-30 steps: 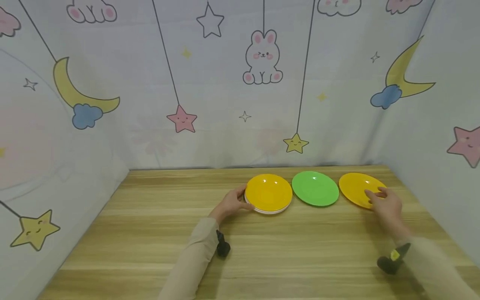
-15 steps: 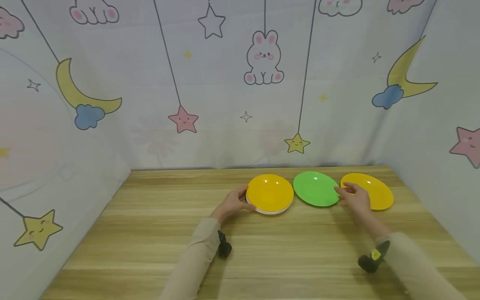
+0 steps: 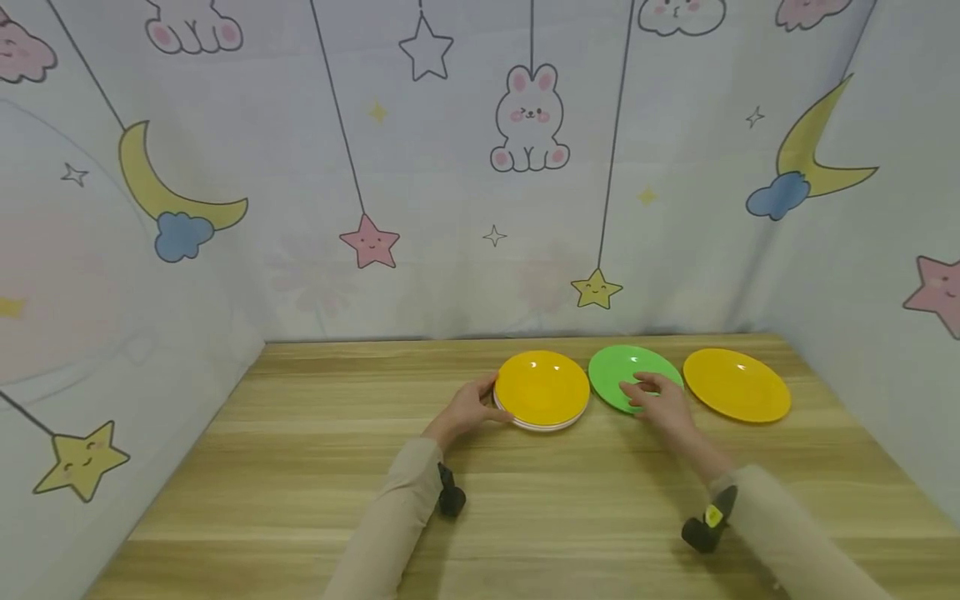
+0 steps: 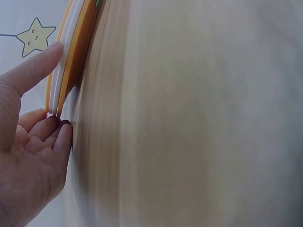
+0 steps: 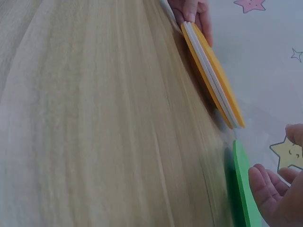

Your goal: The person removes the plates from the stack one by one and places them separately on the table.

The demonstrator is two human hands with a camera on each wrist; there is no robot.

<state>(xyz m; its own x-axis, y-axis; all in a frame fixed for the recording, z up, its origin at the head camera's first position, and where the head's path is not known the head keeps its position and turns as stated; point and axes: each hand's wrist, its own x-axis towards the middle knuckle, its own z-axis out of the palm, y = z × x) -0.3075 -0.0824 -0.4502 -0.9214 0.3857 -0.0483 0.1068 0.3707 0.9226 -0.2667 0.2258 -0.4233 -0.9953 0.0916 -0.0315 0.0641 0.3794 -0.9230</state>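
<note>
In the head view, a stack of plates point(image 3: 543, 388) stands at the back middle, yellow on top. Its side shows white layers between yellow ones in the left wrist view. My left hand point(image 3: 467, 412) holds the stack's left rim, thumb at the front and fingers curled at the edge farther back. To its right lies a green plate point(image 3: 615, 373), almost meeting the stack. Over the green plate's front right part hovers my right hand point(image 3: 663, 410), its fingers loosely bent with nothing between them. A single yellow plate point(image 3: 737, 385) lies at the far right.
The wooden table point(image 3: 525, 517) ends at a white cloth backdrop point(image 3: 442, 183) printed with stars, moons and a bunny. More cloth closes off the left and right sides. A small black device point(image 3: 703, 528) hangs at each wrist.
My right hand has moved left from the yellow plate at the far right to over the green plate. The left hand has stayed at the stack, and the plates lie where they were.
</note>
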